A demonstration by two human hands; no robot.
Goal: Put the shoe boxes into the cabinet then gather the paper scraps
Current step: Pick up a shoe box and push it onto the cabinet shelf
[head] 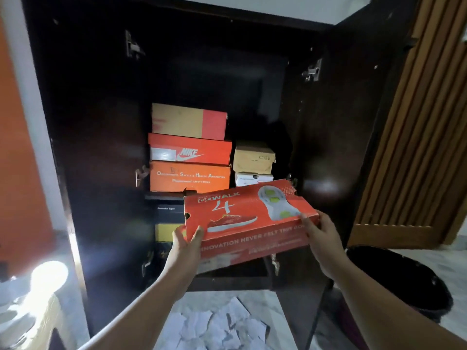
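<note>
Dark and tall, the cabinet (96, 122) stands with both doors open, and shoe boxes (190, 150) sit stacked on its shelf. Both hands hold a red shoe box (249, 221) in the air, right in front of the shelves. Its long side runs left to right, with the right end tipped up a bit. The left hand (187, 245) grips the left end, fingers curled around it. The right hand (322, 238) grips the right end the same way. White paper scraps (222, 327) lie on the floor below.

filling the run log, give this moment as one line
step: shelving boxes | left hand + right hand: gripping GOwalk shoe box | cabinet: open | paper scraps: on floor
</note>
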